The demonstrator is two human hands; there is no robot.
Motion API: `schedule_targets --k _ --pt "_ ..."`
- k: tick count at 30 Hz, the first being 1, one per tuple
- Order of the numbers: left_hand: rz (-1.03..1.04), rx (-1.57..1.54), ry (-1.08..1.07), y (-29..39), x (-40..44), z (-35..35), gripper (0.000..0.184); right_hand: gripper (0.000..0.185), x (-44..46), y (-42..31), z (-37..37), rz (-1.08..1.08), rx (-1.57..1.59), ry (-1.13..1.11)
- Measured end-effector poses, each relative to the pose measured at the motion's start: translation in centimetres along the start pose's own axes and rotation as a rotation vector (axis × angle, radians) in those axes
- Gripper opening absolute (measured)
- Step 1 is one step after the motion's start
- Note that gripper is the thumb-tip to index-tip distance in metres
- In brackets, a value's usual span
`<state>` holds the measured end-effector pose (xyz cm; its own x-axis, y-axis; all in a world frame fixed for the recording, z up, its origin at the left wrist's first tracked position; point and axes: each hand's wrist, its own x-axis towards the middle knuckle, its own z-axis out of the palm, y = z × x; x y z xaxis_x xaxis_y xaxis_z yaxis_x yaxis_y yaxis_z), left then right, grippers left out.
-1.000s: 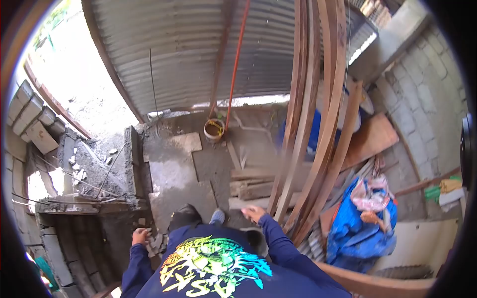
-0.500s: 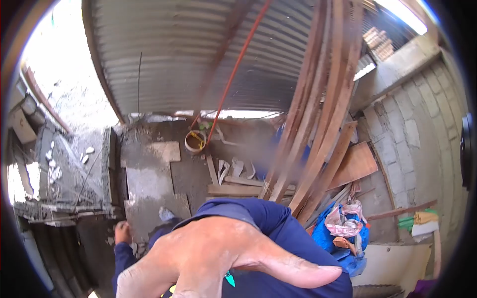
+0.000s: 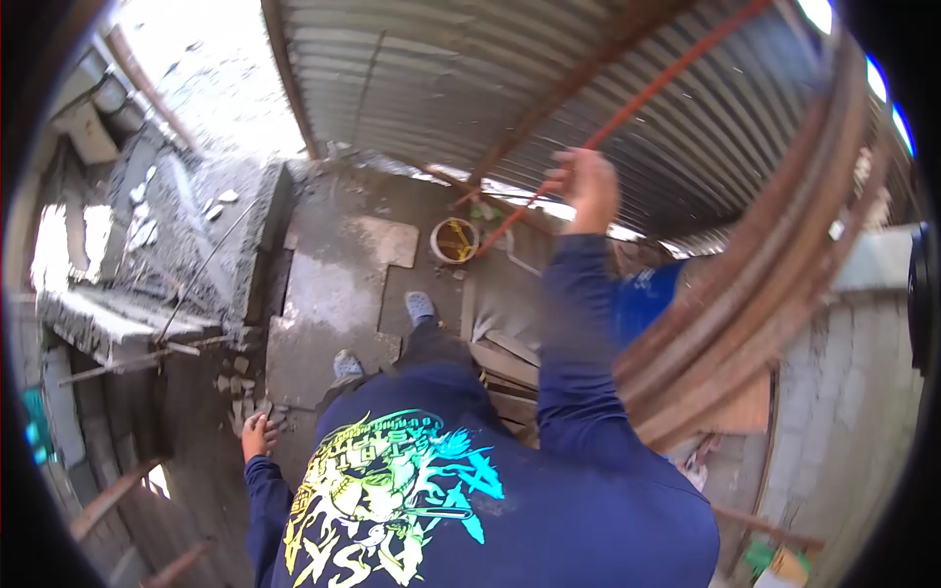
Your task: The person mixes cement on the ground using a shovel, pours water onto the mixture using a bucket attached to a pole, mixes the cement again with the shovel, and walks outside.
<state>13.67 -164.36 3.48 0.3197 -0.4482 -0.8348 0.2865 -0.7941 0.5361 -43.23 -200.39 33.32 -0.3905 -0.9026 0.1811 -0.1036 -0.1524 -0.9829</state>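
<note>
My right hand is raised in front of me at the end of an extended arm. It overlaps a long red pole that slants up from near a bucket. Motion smears its fingers, so I cannot tell whether they touch the pole. My left hand hangs low beside my body over the rubble, its fingers loosely curled and slightly apart, with no object visible in it. Inside the bucket is something yellow.
A corrugated metal wall stands ahead. Long brown beams lean at the right, near a blue container. A rough concrete block structure stands left. Flat boards lie by my feet, with wood pieces to the right.
The hand that was close to the camera has moved away, and my right hand is now up by the red pole. My left hand stays low. The view has shifted and tilted.
</note>
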Motion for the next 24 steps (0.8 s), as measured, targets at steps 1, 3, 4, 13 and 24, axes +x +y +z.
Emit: schedule_targets --k 1,3,4,13,24 --pt "-0.026 -0.013 -0.077 -1.1 -0.8 -0.4 0.034 0.031 3.6 3.7 -3.8 -0.031 0.111 0.073" --pt "-0.097 0.113 0.125 -3.6 -2.9 1.2 0.039 0.048 9.5 9.4 -8.2 -0.19 -0.142 0.403" --pt "-0.113 0.098 0.159 -5.0 -3.9 2.5 0.039 0.055 12.1 10.6 -8.9 -0.265 -0.238 0.49" --pt "0.117 0.318 0.079 -1.7 -11.3 20.8 0.034 0.088 22.3 21.4 -10.5 0.025 -0.108 0.211" --pt "0.099 0.009 0.215 6.1 -9.0 22.0 0.037 0.071 18.4 16.2 -8.0 0.005 0.129 0.239"
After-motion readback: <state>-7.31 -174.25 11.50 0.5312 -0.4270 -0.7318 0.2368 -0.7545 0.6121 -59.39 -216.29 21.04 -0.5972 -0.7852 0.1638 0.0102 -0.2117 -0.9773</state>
